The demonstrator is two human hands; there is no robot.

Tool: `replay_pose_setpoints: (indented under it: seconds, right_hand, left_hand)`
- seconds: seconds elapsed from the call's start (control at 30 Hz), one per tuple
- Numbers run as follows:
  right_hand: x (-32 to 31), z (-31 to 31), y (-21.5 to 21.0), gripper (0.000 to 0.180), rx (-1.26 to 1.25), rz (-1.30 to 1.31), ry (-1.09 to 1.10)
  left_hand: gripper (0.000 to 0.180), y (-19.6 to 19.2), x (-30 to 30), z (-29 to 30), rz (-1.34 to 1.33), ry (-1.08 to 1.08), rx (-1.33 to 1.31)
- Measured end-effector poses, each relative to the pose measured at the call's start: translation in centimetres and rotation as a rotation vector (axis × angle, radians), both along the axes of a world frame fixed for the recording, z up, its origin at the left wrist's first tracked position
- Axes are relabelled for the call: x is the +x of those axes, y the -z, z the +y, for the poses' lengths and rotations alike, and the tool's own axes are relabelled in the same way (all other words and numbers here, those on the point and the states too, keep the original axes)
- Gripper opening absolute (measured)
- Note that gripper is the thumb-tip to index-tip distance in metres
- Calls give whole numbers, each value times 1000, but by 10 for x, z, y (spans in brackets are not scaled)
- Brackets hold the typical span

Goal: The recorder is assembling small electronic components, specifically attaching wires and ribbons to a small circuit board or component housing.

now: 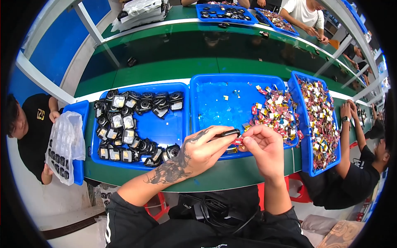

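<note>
Looks like mid-assembly: fitting a small red-and-silver packet (pixel 237 141) onto a slim black part (pixel 228 133), both held above the near rim of the middle blue tray (pixel 215 103). Left hand (pixel 197 152) closed around the black part, fingertips pinching it so the end pokes out to the right; right hand (pixel 261 145) pinched shut on the packet, touching the part's tip. Next move probably calls for steady alignment and a light press, then somewhere to drop the finished piece (likely the left tray, just a guess). Going big to small otherwise: long green conveyor bench (pixel 165 70) running across; left blue tray (pixel 165 128) ringed with black camera-like modules (pixel 124 124), some with pale square faces; middle tray mostly bare with a heap of red, yellow and silver packets (pixel 275 113) at its right end; narrower right blue tray (pixel 304 124) packed with the same packets; clear bubble-wrap style bag (pixel 66 144) of dark parts held by a co-worker on the left; far trays (pixel 225 12) across the bench with more dark parts and packets. Print on the packets too small to tell.
</note>
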State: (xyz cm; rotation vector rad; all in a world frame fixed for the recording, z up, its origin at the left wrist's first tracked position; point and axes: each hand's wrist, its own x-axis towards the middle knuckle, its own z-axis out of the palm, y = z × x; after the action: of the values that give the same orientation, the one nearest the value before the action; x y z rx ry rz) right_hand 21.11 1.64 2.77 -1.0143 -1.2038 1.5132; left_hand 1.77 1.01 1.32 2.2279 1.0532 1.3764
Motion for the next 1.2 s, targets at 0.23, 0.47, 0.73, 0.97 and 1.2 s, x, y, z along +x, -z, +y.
replay_pose_setpoints:
  seconds: [0.23, 0.47, 0.73, 0.97, 1.2]
  right_hand:
    - [1, 0, 6, 5, 150, -177, 1]
    - [4, -2, 11, 6, 337, -252, -8]
    - [-10, -9, 4, 27, 295, -228, 127]
    - [-15, -9, 11, 35, 289, -262, 182]
    - [-13, -4, 7, 43, 365, -458, 176]
  left_hand:
    - [27, 8, 2, 2, 93, -50, 145]
    - [22, 7, 3, 0, -663, 302, -1179]
    - [23, 10, 6, -2, -658, 215, -1024]
    - [29, 5, 12, -7, -698, 134, -900]
    - [33, 5, 15, -7, -734, 156, -789]
